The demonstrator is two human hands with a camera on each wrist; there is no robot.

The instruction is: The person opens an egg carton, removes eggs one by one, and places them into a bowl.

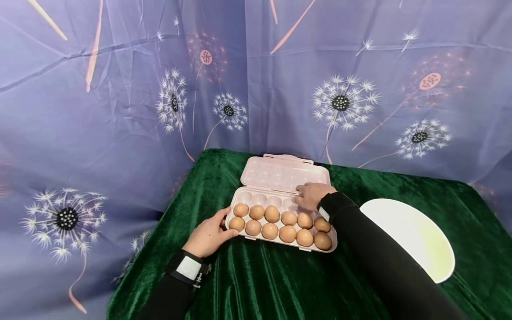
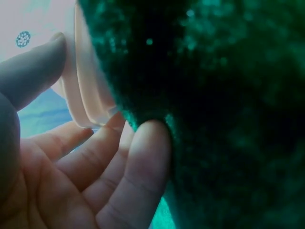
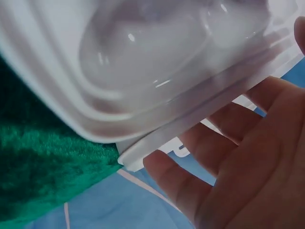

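- While the left hand [image 1: 209, 235] grips the left end of the box [image 1: 276, 174], the right hand [image 1: 314, 195], fingers loosely apart, is over its back cups [image 1: 259, 199].
- Two rows of eggs [image 1: 272, 214] sit in the box, on the cloth [image 1: 216, 178], left of the plate [image 1: 408, 235].

Between left hand [image 1: 210, 235] and right hand [image 1: 313, 195], a long pale-pink box [image 1: 268, 173] of glossy, smooth plastic cradles smooth oval brown eggs [image 1: 287, 234]; beneath both hands, plush, sheeny dark-green velvet cloth [image 1: 248, 284]; beyond, matt, creased purple-blue fabric [image 1: 280, 98].
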